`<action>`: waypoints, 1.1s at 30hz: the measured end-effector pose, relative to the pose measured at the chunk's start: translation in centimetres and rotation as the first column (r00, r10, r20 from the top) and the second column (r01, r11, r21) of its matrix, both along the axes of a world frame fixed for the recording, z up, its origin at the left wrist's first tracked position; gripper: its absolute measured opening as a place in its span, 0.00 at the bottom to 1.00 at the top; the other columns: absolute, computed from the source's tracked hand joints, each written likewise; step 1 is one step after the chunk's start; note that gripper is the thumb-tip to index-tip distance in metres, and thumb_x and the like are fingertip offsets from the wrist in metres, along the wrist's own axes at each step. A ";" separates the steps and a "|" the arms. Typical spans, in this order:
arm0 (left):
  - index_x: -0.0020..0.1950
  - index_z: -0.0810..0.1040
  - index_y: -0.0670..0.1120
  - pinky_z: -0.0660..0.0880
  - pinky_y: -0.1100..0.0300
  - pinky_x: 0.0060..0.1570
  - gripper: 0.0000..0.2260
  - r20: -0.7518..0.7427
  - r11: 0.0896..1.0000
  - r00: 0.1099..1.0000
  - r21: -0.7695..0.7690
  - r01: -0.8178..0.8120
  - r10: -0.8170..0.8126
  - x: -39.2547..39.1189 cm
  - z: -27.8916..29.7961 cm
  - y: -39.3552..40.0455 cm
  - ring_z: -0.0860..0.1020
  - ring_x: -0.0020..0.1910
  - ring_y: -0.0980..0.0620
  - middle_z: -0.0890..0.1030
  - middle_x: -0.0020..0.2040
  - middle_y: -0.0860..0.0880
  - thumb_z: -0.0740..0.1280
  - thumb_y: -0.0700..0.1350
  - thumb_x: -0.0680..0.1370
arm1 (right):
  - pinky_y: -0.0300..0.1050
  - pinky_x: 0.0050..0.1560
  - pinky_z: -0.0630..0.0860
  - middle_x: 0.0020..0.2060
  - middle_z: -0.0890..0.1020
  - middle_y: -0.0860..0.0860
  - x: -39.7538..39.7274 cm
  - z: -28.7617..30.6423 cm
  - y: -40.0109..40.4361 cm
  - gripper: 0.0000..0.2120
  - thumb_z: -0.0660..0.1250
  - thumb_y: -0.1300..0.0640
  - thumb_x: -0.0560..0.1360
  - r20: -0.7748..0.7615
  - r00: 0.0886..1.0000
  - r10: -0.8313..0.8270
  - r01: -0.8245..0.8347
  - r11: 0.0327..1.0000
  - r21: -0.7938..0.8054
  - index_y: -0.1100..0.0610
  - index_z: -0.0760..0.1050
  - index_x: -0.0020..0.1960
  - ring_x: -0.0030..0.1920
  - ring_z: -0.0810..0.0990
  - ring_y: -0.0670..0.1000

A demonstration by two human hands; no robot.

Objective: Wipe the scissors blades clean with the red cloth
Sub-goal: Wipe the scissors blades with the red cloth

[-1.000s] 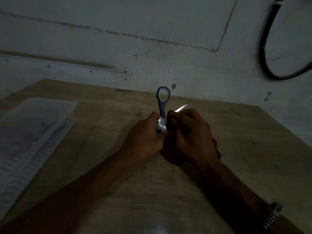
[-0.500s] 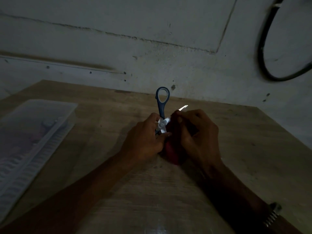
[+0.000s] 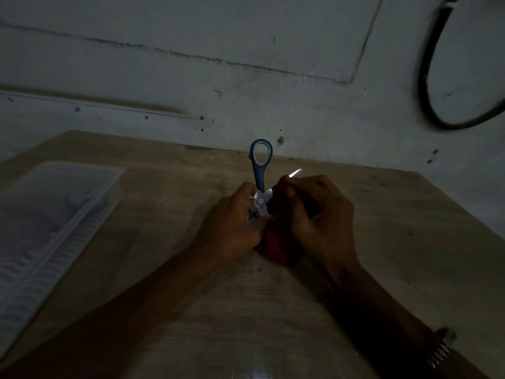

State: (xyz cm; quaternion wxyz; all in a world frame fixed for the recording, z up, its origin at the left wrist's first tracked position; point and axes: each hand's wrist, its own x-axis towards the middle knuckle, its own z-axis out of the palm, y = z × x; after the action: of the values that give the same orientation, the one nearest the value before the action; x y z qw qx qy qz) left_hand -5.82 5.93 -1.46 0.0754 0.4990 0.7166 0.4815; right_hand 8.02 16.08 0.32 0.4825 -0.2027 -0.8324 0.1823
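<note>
- Scissors (image 3: 261,184) stand open over the middle of the wooden table (image 3: 410,228), one blue handle loop pointing to 12 o'clock toward the wall (image 3: 246,77).
- One bright blade tip pokes out toward 2 o'clock, just past the right hand's knuckles.
- Left hand (image 3: 232,228) grips the scissors around the pivot, fingers (image 3: 247,188) curled about the lower handle, which is mostly hidden.
- Right hand (image 3: 322,217) sits at 3 o'clock of the pivot, touching the left hand, its fingers (image 3: 291,191) curled and pinching the red cloth (image 3: 278,242) around the blade.
- Red cloth bunches between and below the two hands, hanging down to the table at 6 o'clock of the scissors.
- Clear plastic box (image 3: 54,214) lies at 9 o'clock on the table, well apart from the hands; its contents are too dim to tell.
- Metal watch band (image 3: 441,351) shows on the right wrist at the lower right.
- Black cable (image 3: 426,77) loops on the wall at 2 o'clock.
</note>
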 end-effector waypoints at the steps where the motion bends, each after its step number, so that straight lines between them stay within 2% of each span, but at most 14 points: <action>1: 0.56 0.75 0.52 0.82 0.45 0.43 0.12 0.011 1.000 1.000 -0.001 0.007 -0.007 0.0 0.0 0.0 0.84 0.43 0.56 0.85 0.47 0.55 0.74 0.51 0.76 | 0.28 0.52 0.74 0.53 0.81 0.45 -0.1 -0.1 0.1 0.12 0.70 0.61 0.82 0.020 1.000 0.006 -0.006 1.000 0.003 0.56 0.84 0.64 0.51 0.79 0.37; 4: 0.57 0.75 0.52 0.83 0.45 0.45 0.13 0.026 1.000 1.000 -0.025 0.015 -0.014 -0.1 0.0 0.1 0.85 0.46 0.55 0.85 0.49 0.54 0.75 0.48 0.76 | 0.22 0.55 0.69 0.57 0.79 0.50 -0.4 -0.5 0.1 0.15 0.68 0.61 0.83 0.137 0.989 0.057 -0.063 0.997 0.042 0.58 0.81 0.69 0.53 0.74 0.36; 8: 0.58 0.75 0.54 0.82 0.46 0.48 0.14 0.018 0.999 1.000 -0.050 -0.002 0.003 -0.4 -0.3 0.2 0.84 0.48 0.55 0.85 0.50 0.55 0.73 0.50 0.76 | 0.25 0.56 0.72 0.56 0.78 0.45 -0.1 -0.8 -0.3 0.19 0.66 0.62 0.78 0.248 0.954 0.170 -0.184 0.982 0.033 0.56 0.82 0.68 0.54 0.76 0.40; 11: 0.58 0.74 0.55 0.83 0.48 0.47 0.16 0.001 0.998 1.000 -0.066 -0.016 0.016 -0.2 -0.1 0.0 0.84 0.47 0.57 0.85 0.50 0.56 0.75 0.52 0.74 | 0.32 0.50 0.77 0.50 0.81 0.43 0.3 -0.7 -0.1 0.16 0.67 0.62 0.74 0.220 0.955 0.199 -0.196 0.980 -0.037 0.53 0.87 0.58 0.50 0.80 0.40; 14: 0.58 0.73 0.54 0.83 0.47 0.46 0.18 -0.009 0.998 1.000 -0.070 -0.003 0.002 -0.2 0.1 -0.1 0.84 0.47 0.56 0.85 0.51 0.55 0.76 0.53 0.73 | 0.31 0.49 0.77 0.48 0.82 0.46 0.5 -0.6 -0.1 0.13 0.70 0.68 0.74 0.096 0.982 0.163 -0.163 0.987 -0.008 0.57 0.87 0.53 0.49 0.82 0.41; 17: 0.58 0.73 0.54 0.83 0.45 0.45 0.18 0.010 0.998 1.000 -0.054 0.025 -0.025 -0.2 0.0 -0.2 0.84 0.47 0.55 0.85 0.50 0.54 0.77 0.51 0.73 | 0.27 0.52 0.73 0.51 0.81 0.48 0.1 -0.5 0.2 0.13 0.71 0.67 0.78 0.023 0.995 0.097 -0.097 0.995 0.034 0.59 0.86 0.60 0.51 0.79 0.38; 20: 0.58 0.73 0.54 0.82 0.48 0.48 0.18 0.029 0.999 0.999 -0.039 0.025 -0.024 -0.2 0.0 -0.1 0.84 0.48 0.57 0.85 0.50 0.56 0.77 0.50 0.73 | 0.24 0.54 0.70 0.54 0.78 0.46 -0.3 -0.7 0.3 0.14 0.69 0.62 0.81 0.110 0.983 0.145 -0.150 0.988 0.038 0.57 0.82 0.67 0.55 0.75 0.30; 23: 0.58 0.74 0.55 0.82 0.52 0.50 0.19 0.028 0.998 0.999 -0.055 0.035 -0.033 -0.5 -0.2 0.0 0.83 0.49 0.60 0.85 0.51 0.57 0.78 0.48 0.72 | 0.30 0.54 0.76 0.54 0.82 0.47 -0.2 -1.0 0.2 0.14 0.69 0.60 0.80 0.142 0.970 0.197 -0.202 0.979 0.023 0.56 0.84 0.64 0.53 0.79 0.37; 26: 0.60 0.74 0.56 0.82 0.48 0.52 0.21 0.060 0.996 0.996 -0.053 0.066 -0.063 -0.6 -0.2 -0.1 0.83 0.52 0.59 0.85 0.53 0.57 0.78 0.46 0.71 | 0.37 0.49 0.79 0.50 0.84 0.48 0.2 -0.9 0.1 0.13 0.71 0.66 0.75 0.148 0.964 0.222 -0.226 0.974 0.016 0.55 0.87 0.55 0.50 0.83 0.44; 27: 0.59 0.74 0.56 0.83 0.48 0.51 0.21 0.074 0.996 0.995 -0.046 0.076 -0.073 -0.6 -0.2 -0.2 0.84 0.51 0.58 0.85 0.52 0.57 0.78 0.45 0.71 | 0.37 0.48 0.78 0.49 0.84 0.48 0.3 -0.7 0.0 0.13 0.71 0.67 0.75 0.135 0.966 0.219 -0.226 0.974 0.035 0.55 0.87 0.54 0.49 0.83 0.45; 29: 0.58 0.75 0.56 0.84 0.50 0.46 0.20 0.096 0.996 0.992 -0.031 0.080 -0.077 -0.8 0.0 -0.3 0.85 0.48 0.58 0.86 0.49 0.56 0.77 0.42 0.71 | 0.35 0.51 0.78 0.51 0.83 0.49 0.2 -0.6 -0.2 0.13 0.70 0.66 0.76 0.114 0.971 0.210 -0.219 0.973 0.074 0.56 0.86 0.57 0.51 0.82 0.44; 33: 0.57 0.77 0.53 0.76 0.68 0.28 0.17 0.115 0.998 0.991 -0.003 0.065 -0.065 -0.8 0.6 -0.7 0.83 0.35 0.64 0.86 0.45 0.53 0.75 0.37 0.74 | 0.34 0.57 0.76 0.60 0.79 0.50 -0.1 -0.7 -0.8 0.20 0.62 0.57 0.80 0.243 0.948 0.206 -0.237 0.966 0.106 0.56 0.81 0.69 0.59 0.78 0.46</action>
State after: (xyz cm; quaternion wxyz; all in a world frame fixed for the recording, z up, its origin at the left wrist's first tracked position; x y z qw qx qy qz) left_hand -6.63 5.28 -0.87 0.1338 0.4933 0.6960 0.5043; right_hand 7.88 15.32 -0.40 0.3718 -0.0946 -0.9105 0.1542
